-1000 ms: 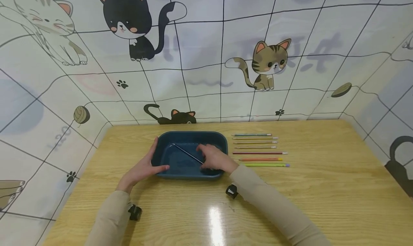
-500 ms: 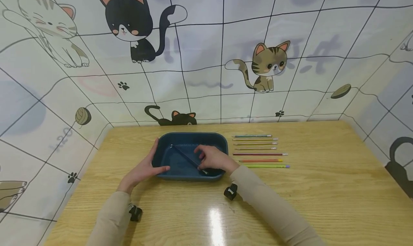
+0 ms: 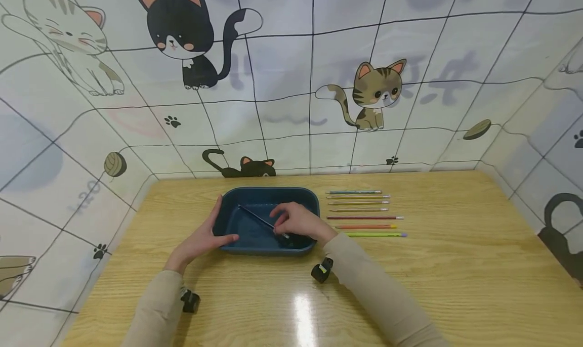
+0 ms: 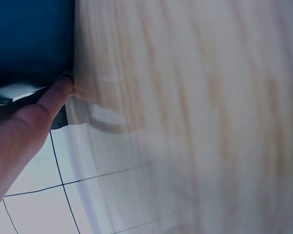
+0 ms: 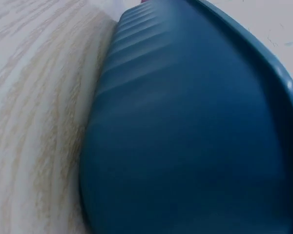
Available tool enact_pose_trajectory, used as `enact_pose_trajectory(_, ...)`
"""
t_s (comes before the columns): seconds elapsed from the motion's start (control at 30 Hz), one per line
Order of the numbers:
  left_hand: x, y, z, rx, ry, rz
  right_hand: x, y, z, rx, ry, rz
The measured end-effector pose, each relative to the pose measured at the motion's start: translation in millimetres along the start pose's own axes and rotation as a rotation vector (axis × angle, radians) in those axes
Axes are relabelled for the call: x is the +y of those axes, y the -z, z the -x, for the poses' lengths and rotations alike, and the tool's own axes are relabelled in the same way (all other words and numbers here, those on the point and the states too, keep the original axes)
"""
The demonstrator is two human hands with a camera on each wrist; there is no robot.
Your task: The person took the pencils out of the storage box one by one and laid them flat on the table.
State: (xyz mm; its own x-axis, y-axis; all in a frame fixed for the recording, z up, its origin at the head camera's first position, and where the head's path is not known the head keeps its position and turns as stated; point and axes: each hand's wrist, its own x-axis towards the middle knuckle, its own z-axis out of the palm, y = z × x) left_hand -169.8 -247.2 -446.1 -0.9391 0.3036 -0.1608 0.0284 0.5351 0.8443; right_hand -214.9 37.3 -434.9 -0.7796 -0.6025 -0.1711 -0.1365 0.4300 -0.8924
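A dark blue rectangular tray point(image 3: 246, 238) sits on the wooden table. My left hand point(image 3: 202, 238) holds its left end, the thumb over the front rim and the fingers along the outer side. In the left wrist view one finger point(image 4: 53, 100) touches the tray's blue wall point(image 4: 31, 44). Inside the tray lies a slim dark pencil point(image 3: 255, 216), slanting from back left to front right. My right hand point(image 3: 300, 223) reaches over the right end and pinches this pencil near its pale-tipped end. The right wrist view shows only the tray's outer wall point(image 5: 185, 122), with that hand out of sight.
Several pencils lie in a row right of the tray, among them a red pencil point(image 3: 364, 217), an orange pencil point(image 3: 366, 226) and a lime pencil point(image 3: 375, 234). Behind the table point(image 3: 255, 301) rises a cat-patterned wall covering point(image 3: 282, 104).
My right hand has shifted slightly left inside the tray, and the pencil has moved a little left and toward me, more of its pale end showing. My left hand stays on the tray.
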Motion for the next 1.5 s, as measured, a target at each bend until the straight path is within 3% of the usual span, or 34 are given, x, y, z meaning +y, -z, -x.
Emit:
enact_pose_trajectory(0.27,0.4,-0.3,-0.4,0.004,0.008,-0.012,0.5,1.8,3.8,0.072,0.076,-0.020)
enact_pose_trajectory(0.67,-3.3,-1.8,-1.1,0.005,0.004,-0.025,-2.1,13.0,30.8,0.130,0.197,-0.002)
enact_pose_trajectory(1.5,-3.8,-2.3,-1.9,-0.001,0.008,-0.028,23.3,43.9,93.6,0.109,0.290,0.088)
